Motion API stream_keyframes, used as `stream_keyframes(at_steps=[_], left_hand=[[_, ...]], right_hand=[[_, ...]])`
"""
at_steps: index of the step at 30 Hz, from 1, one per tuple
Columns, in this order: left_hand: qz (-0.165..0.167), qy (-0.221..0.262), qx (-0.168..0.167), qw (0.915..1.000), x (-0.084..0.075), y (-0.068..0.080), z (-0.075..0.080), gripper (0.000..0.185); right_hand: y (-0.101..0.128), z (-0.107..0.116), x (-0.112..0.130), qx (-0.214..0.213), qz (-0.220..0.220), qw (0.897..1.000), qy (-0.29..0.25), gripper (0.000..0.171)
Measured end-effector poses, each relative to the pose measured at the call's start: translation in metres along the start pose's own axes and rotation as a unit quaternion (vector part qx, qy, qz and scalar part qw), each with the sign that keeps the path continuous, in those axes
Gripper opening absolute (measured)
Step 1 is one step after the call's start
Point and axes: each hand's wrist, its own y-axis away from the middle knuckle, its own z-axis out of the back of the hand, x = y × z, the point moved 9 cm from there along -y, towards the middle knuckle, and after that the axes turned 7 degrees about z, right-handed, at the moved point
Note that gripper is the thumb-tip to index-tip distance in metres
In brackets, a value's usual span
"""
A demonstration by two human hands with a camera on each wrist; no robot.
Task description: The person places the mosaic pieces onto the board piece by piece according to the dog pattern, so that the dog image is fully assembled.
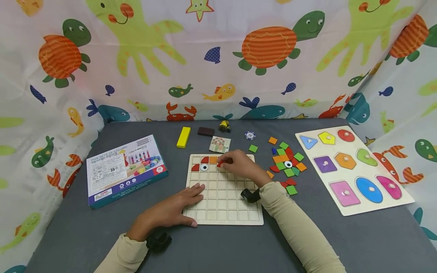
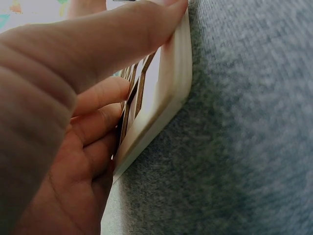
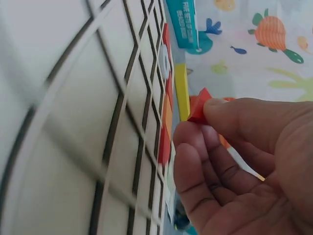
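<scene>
The right hand (image 1: 240, 163) pinches a small red tile (image 1: 220, 163) between thumb and fingertips, holding it just over the top row of the grid board (image 1: 222, 212), beside the orange tile (image 1: 213, 159) already seated there. The left hand (image 1: 174, 207) lies flat with straight fingers on the board's near left corner, its grip released, pressing the board onto the grey desk (image 1: 68, 227). To seat the tile well, I would judge it best to turn it so its edges run parallel to the grid lines, bring it down level over the free cell next to the orange one, and let go only once it sits inside the frame; a tilted tile is likely to catch on the ridge. The left hand should hold its pressure so the board does not slide. The spare tiles (image 1: 286, 163) lie in a heap just right of the board.
</scene>
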Motion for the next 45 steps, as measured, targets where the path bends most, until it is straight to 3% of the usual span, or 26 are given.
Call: stream_keyframes(at_steps=[8, 15, 20, 24, 33, 39, 45], left_hand=[[-0.003, 0.0, -0.008, 1.0, -0.001, 0.0, 0.005, 0.083], [-0.006, 0.006, -0.001, 1.0, -0.001, -0.001, 0.001, 0.084], [-0.007, 0.012, -0.002, 0.9999, -0.001, -0.001, 0.001, 0.084], [-0.006, 0.012, 0.001, 0.9999, -0.001, -0.002, 0.001, 0.084], [0.002, 0.008, 0.0, 1.0, 0.002, -0.001, 0.0, 0.084], [-0.004, 0.008, 0.001, 1.0, 0.002, -0.002, -0.001, 0.085], [-0.005, 0.007, 0.004, 1.0, 0.001, -0.003, -0.002, 0.085]], right_hand=[[-0.028, -0.021, 0.008, 0.035, 0.009, 0.998, 0.053, 0.01], [-0.029, -0.026, 0.008, 0.036, 0.015, 0.992, 0.124, 0.009], [-0.029, -0.03, 0.019, 0.057, 0.057, 0.984, 0.159, 0.009], [-0.025, -0.028, 0.022, 0.056, 0.061, 0.982, 0.168, 0.02], [0.008, 0.0, 0.018, 0.034, 0.04, 0.987, 0.149, 0.025], [0.04, 0.036, -0.01, 0.001, -0.002, 0.993, 0.116, 0.024], [0.076, 0.072, -0.035, -0.047, -0.034, 0.993, 0.106, 0.026]])
